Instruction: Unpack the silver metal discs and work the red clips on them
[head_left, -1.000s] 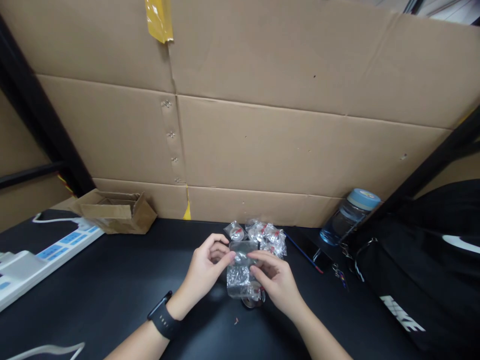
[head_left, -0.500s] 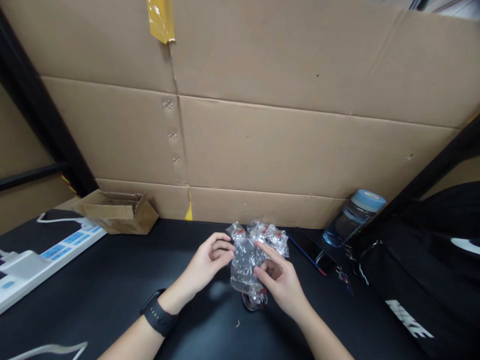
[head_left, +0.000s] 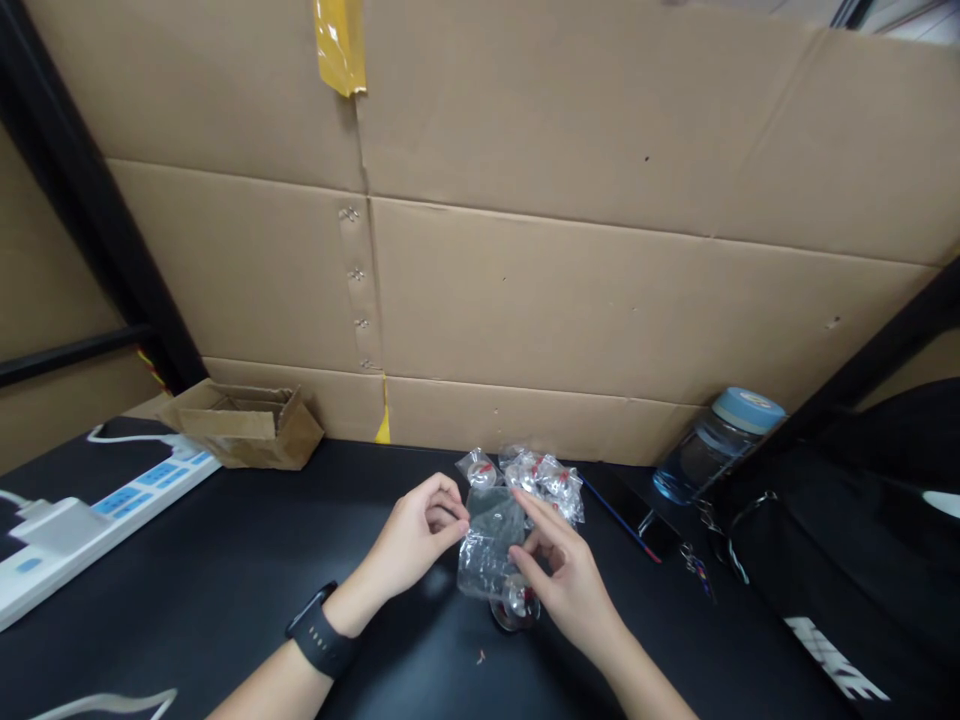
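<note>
A small clear plastic bag (head_left: 489, 545) is held upright between both hands over the black table (head_left: 225, 580). My left hand (head_left: 417, 535), a black watch on its wrist, pinches the bag's upper left edge. The fingers of my right hand (head_left: 568, 578) grip the bag's right side, the index finger stretched up along it. A small round shiny item (head_left: 517, 605) sits in the bag's bottom, just above the table. Behind the hands lies a heap of similar clear bagged pieces (head_left: 536, 475) with red marks.
A cardboard wall (head_left: 525, 280) stands behind the table. A small open cardboard box (head_left: 244, 428) and a white power strip (head_left: 90, 520) lie at left. At right are a blue-lidded bottle (head_left: 716, 440), a dark phone (head_left: 637, 510), keys (head_left: 697, 570) and a black bag (head_left: 847, 560).
The bag's top was stretched flat between both hands; now it is crumpled and upright, my right index finger raised along it. The view shifted slightly.
</note>
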